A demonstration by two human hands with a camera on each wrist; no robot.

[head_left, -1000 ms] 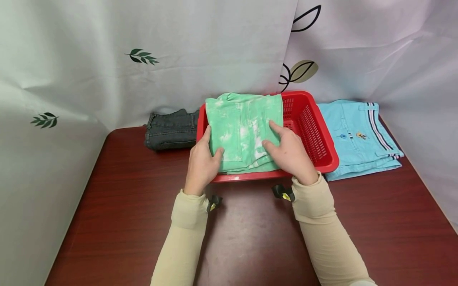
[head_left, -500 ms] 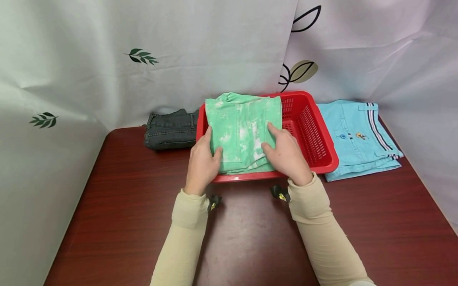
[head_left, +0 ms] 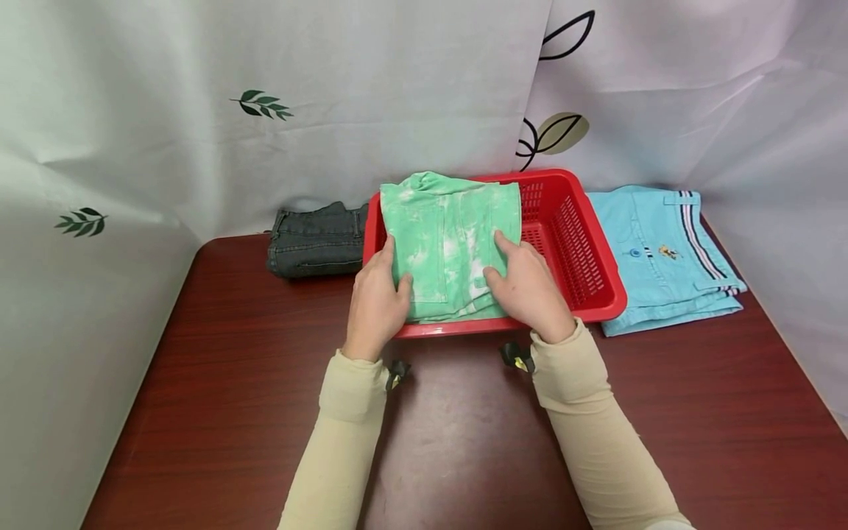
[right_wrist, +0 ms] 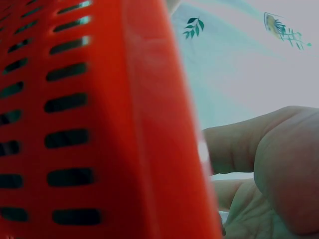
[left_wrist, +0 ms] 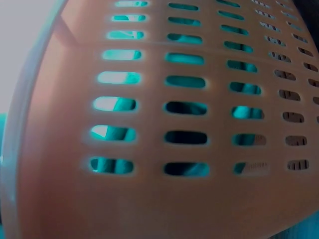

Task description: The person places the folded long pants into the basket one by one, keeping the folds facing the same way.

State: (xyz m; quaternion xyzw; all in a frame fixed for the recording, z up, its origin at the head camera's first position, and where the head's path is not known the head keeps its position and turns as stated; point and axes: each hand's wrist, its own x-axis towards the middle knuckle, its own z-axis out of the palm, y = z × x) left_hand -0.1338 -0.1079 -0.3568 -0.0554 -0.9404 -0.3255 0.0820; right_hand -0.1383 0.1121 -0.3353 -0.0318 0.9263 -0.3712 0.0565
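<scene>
Folded green pants [head_left: 450,250] with white tie-dye patches lie at the left part of a red plastic basket [head_left: 437,327], their back edge reaching the far rim. My left hand [head_left: 377,302] holds their left side near the front, thumb on top. On the right side my right hand [head_left: 530,287] grips them, with thumb and index finger on the cloth and the other fingers hidden. The left wrist view shows only the slotted basket wall [left_wrist: 149,194], with green cloth behind the slots. In the right wrist view, part of the right hand [right_wrist: 279,164] shows beyond the red rim [right_wrist: 164,124].
Dark grey folded pants [head_left: 318,239] lie on the table left of the basket. Light blue folded shorts [head_left: 662,250] with a striped waistband lie to its right. A white curtain [head_left: 397,88] with leaf prints stands behind the reddish-brown table [head_left: 444,442].
My right hand has shifted slightly left and the right edge of the green pants has come in a little with it. The left hand has barely moved.
</scene>
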